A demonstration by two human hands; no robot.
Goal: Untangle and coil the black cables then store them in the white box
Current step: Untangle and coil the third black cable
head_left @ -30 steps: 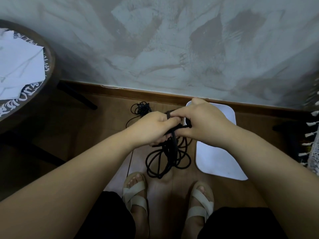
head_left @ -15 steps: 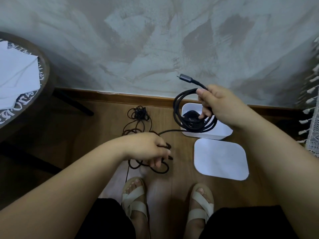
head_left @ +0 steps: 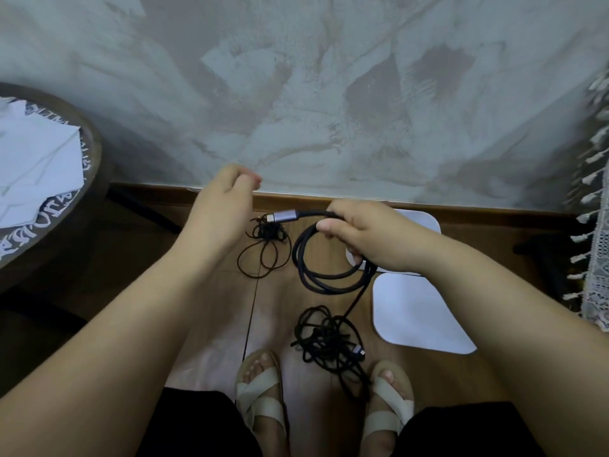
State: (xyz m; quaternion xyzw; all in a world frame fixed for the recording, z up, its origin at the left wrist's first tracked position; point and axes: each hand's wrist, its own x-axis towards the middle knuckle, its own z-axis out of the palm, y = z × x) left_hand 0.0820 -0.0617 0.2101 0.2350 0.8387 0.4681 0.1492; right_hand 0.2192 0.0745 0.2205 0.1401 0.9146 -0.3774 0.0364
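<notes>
right hand (head_left: 362,239) gripped the coil (head_left: 316,279), plug (head_left: 283,215) jutting left of the grip, tangle (head_left: 326,334) below; left hand (head_left: 220,206) loosely curled, empty.

HEAD CAM, sole view | worn on the person's head, faces forward and steeply down | wide angle, close over left hand (head_left: 224,206) and right hand (head_left: 372,239) | wooden floor (head_left: 316,417) and sandalled feet (head_left: 260,390) below, grey wall (head_left: 296,94) at top
</notes>
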